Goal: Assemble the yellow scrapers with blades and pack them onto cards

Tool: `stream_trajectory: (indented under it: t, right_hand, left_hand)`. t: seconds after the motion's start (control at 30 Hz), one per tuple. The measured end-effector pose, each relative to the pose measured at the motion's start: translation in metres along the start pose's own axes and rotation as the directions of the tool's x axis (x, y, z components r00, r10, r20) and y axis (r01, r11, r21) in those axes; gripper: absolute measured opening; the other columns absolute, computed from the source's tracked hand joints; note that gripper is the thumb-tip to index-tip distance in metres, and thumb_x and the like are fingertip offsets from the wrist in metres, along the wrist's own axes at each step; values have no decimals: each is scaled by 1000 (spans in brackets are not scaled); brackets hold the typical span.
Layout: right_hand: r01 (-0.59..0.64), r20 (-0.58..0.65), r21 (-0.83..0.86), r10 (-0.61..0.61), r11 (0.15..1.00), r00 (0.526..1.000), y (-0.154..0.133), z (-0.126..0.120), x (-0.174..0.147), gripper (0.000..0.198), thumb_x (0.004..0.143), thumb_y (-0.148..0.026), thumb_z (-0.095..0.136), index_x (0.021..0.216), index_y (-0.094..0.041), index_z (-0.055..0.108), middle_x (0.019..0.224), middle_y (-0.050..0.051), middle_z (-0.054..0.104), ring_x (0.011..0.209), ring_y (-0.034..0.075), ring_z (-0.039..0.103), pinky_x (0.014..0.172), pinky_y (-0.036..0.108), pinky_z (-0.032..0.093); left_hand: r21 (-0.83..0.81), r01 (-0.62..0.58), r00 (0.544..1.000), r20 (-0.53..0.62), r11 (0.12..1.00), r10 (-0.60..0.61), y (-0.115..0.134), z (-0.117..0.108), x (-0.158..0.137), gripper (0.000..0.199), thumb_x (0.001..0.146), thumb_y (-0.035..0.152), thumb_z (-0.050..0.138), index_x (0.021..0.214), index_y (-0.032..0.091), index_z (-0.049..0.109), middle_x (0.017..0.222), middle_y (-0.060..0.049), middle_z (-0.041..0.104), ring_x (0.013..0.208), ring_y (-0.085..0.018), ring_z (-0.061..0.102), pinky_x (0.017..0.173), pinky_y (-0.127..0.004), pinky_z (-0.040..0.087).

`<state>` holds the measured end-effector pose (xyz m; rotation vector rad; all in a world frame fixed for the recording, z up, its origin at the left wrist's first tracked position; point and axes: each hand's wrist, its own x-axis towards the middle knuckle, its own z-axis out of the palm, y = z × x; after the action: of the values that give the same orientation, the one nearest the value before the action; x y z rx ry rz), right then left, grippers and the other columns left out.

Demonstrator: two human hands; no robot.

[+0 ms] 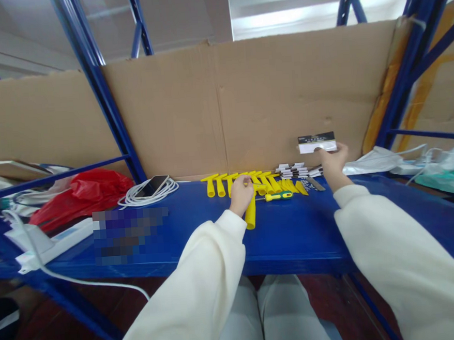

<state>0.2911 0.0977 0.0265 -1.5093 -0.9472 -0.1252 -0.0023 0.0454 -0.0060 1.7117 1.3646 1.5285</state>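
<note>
My right hand (333, 163) is raised above the back of the blue shelf, its fingers closed on a small black-and-white packet (317, 143) with printing on it. My left hand (242, 194) is closed in a pinch over the yellow tools; what sits between its fingertips is too small to make out. Close beside it lies a yellow T-shaped plastic tool (250, 215) with a hollow round handle. Several more yellow T-shaped tools (221, 186) lie in a row behind. A yellow-and-green screwdriver (278, 196) rests to the right of my left hand.
Small black-and-white packets (292, 170), flat yellow pieces (289, 186) and a metal blade (316, 184) lie right of centre. At left are a phone (154, 186) on a coiled white cable (126, 200), a red plastic bag (84, 193) and a power strip (61, 243). Cardboard (261, 100) stands behind.
</note>
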Motion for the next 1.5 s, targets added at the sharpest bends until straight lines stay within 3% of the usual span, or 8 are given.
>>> stream_trajectory:
  t: [0.1,0.2,0.33,0.47,0.67,1.0,1.2,1.5]
  right_hand:
    - [-172,-8,321,184,932,983,-20,3,-22,36,81,-35,68,107,-18,50,101,8,68,90,19,69,75,29,58]
    - [-191,101,443,163,876,981,-35,3,-44,36,84,-54,64,92,-24,45,83,1,67,70,14,69,60,22,57]
    - [-206,224,472,110,857,968,-55,2,-75,46,84,-68,58,89,-25,42,79,-1,65,60,11,68,52,19,53]
    - [-275,329,490,117,827,937,-72,-1,-105,45,76,-57,75,89,-24,47,78,-1,68,59,13,68,48,20,51]
    - [-271,523,402,23,874,852,-74,-5,-126,49,65,-48,86,81,-21,49,68,-1,67,57,13,67,47,18,48]
    - [-240,490,376,28,895,871,-55,0,-114,45,69,-44,85,79,-21,48,67,-2,67,51,10,63,45,17,46]
    - [-252,445,401,53,881,894,-44,10,-109,42,67,-39,87,77,-20,50,67,-2,67,47,10,61,43,19,46]
    - [-239,466,463,-4,854,885,-48,3,-111,52,55,-48,91,73,-21,50,63,-2,67,44,9,58,39,18,43]
  left_hand:
    - [-84,152,988,-11,985,-154,-2,-2,8,30,76,4,53,96,12,72,92,-9,75,86,-19,70,81,-29,56]
    - [-87,227,973,-16,970,-229,-4,-8,8,33,75,4,52,101,10,71,91,-10,74,68,-17,67,62,-25,53]
    - [-60,279,960,52,959,-276,-6,-14,0,30,77,8,56,103,12,71,77,-5,71,53,-14,61,54,-24,48]
    - [31,348,924,154,937,-349,-6,-15,-8,21,76,12,64,95,14,73,48,2,52,49,-17,59,55,-27,49]
    - [103,361,894,245,927,-375,0,-18,-12,9,81,23,70,86,15,71,43,4,40,47,-19,57,51,-29,47]
    - [30,413,884,228,910,-408,6,-13,-15,40,76,11,74,115,12,64,49,9,48,39,-9,48,43,-21,40]
    - [-92,397,893,266,913,-362,4,-15,-10,1,84,12,66,84,12,66,38,10,38,32,-7,36,37,-21,26]
    - [-292,420,902,238,859,-360,0,-13,-9,31,88,14,65,62,19,48,33,8,35,29,-6,31,34,-19,21]
